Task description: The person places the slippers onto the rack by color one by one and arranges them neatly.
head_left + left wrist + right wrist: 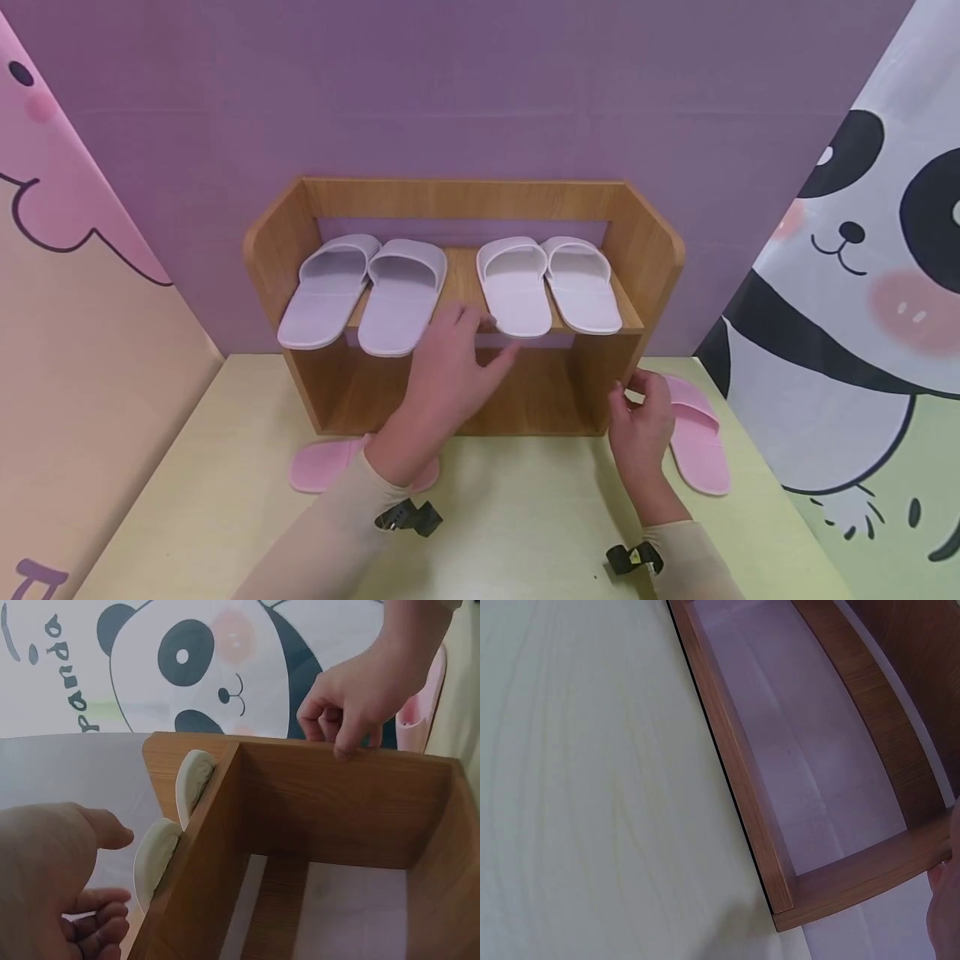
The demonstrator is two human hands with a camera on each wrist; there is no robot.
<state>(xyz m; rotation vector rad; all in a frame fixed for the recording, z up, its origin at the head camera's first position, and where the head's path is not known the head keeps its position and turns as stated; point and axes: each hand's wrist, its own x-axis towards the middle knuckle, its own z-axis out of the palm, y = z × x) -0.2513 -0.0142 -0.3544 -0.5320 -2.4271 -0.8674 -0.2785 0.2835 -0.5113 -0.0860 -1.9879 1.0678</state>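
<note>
A small wooden shoe rack (465, 198) holds two pairs of pale slippers on its top shelf, toes to the back. My left hand (453, 367) hovers in front of that shelf, thumb and fingers spread apart and nothing between them. Just beyond its fingertips is a white slipper (517, 292), beside another white slipper (583, 287). Further left lie a pale slipper (401, 300) and its mate (330, 292). My right hand (645, 425) grips the front edge of the rack's right side panel (337, 795), thumb inside it; in the right wrist view only a sliver of this hand shows.
On the tabletop (517, 517), a pink slipper (699, 437) lies right of the rack. More pink footwear (322, 465) lies at the front left, partly hidden by my left forearm. A purple wall (480, 92) stands behind, with a panda-printed panel (847, 333) on the right.
</note>
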